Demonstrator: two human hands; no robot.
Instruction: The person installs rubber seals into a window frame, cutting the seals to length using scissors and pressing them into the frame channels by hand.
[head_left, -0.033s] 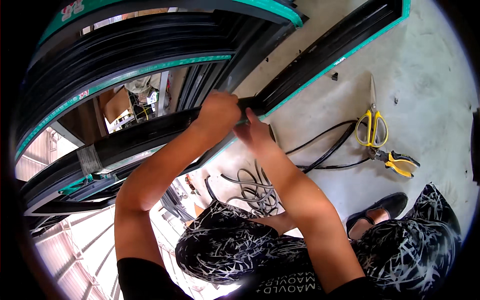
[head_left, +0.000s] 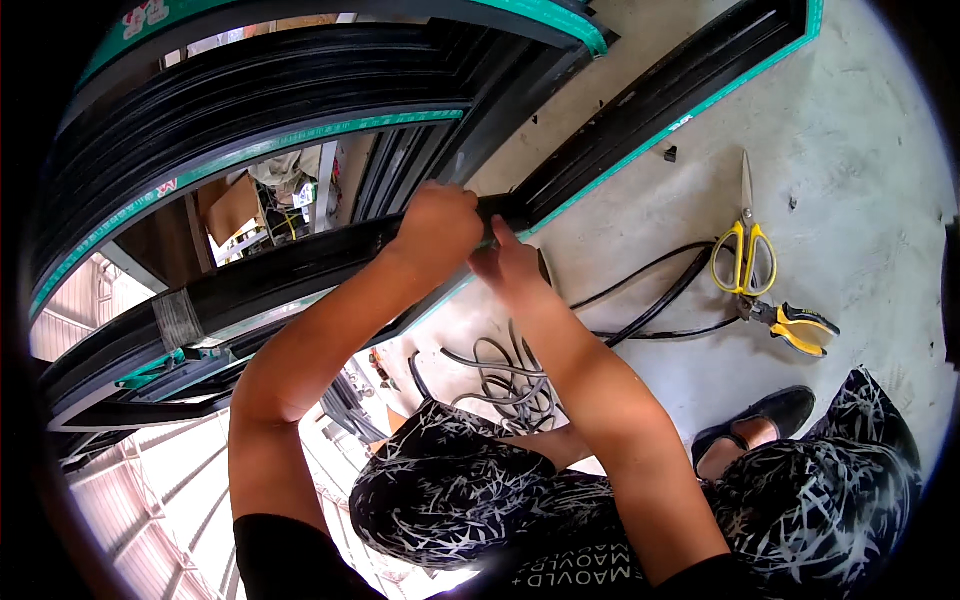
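Note:
Both hands work at the corner of a black frame (head_left: pixel 280 245) edged with green tape. My left hand (head_left: pixel 440 222) is closed in a fist on the frame's bar, its knuckles up; what its curled fingers hold is hidden. Just to the right, my right hand (head_left: pixel 507 262) lies against the edge below the corner. Its thumb points up and its other fingers curl in, mostly out of sight. A dark strip end (head_left: pixel 544 266) shows behind the right wrist. From the corner, another black bar (head_left: pixel 650 110) runs to the upper right.
Yellow-handled scissors (head_left: pixel 744 255) and yellow-black pliers (head_left: pixel 800 328) lie on the pale floor (head_left: pixel 870 220) to the right. Black cords (head_left: pixel 660 300) run from beside them towards a loose tangle (head_left: pixel 515 385) beneath my right forearm. More black frames (head_left: pixel 300 80) stand at upper left.

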